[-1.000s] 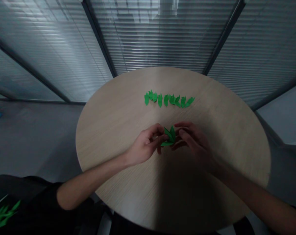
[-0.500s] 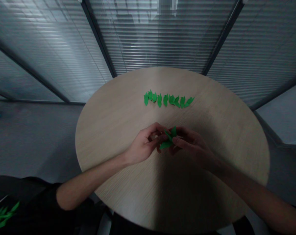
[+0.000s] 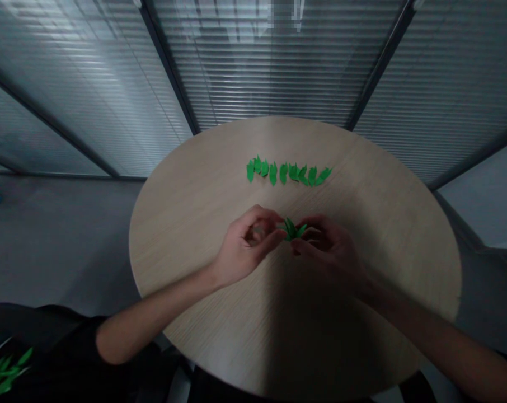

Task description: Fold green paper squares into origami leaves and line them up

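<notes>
The left hand (image 3: 247,246) and the right hand (image 3: 329,249) are holding a small green paper leaf cluster (image 3: 291,229) between them, their fingers (image 3: 310,235) clamped on it (its folds are too small to read) over a round wooden surface (image 3: 186,235). A row of green paper leaves (image 3: 287,173) is lying just beyond, and more green leaves (image 3: 1,375) are showing at lower left.
</notes>
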Demonstrator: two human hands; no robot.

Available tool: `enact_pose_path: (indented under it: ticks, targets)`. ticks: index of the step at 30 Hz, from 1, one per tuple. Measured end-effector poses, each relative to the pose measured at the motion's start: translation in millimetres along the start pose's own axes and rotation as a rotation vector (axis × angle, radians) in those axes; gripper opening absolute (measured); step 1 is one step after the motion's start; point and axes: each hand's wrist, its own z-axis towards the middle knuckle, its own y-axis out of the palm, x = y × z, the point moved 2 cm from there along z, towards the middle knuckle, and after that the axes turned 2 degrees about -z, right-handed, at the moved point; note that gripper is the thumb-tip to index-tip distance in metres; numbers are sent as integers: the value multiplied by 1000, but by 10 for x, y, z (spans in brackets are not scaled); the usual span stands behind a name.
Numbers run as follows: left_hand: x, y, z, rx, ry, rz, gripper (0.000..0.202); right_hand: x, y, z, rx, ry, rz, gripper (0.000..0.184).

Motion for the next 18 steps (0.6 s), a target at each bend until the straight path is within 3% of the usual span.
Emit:
enact_pose_path:
  ticks: [4,8,12,18]
  targets:
    - [36,6,-10,-50,57,137,11,15,18,-19,40,-85,-106,33]
    - [54,3,14,-41,38,167,10,12,14,-44,-11,-145,-146,30]
    - [34,-6,15,-35,-30,155,17,-8,-24,-37,-58,-115,-61,12]
    - [3,21,-7,-91,-89,155,18,-24,-37,-5,-86,-92,-93,15]
